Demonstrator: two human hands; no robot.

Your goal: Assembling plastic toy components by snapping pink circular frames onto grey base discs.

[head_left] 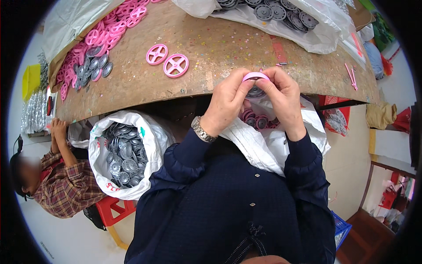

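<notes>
Between my two hands, just off the table's front edge, is a pink plastic wheel rim [256,76] with a grey wheel disc [255,93] at its underside. My left hand [228,99], with a metal watch at the wrist, pinches the rim's left side. On the opposite side, my right hand [283,97] grips it with thumb and fingers. How far the disc sits inside the rim cannot be made out. Below my hands, a white sack [252,143] in front of me holds pink rims with grey discs. Two loose pink spoked wheels [176,65] lie on the table to the left.
A white sack [97,152] full of grey discs stands at my left. Pink wheels [116,28] and grey discs [93,66] are heaped at the table's far left. Another bag [327,37] of grey discs lies at the back. A seated person [70,185] is at the left.
</notes>
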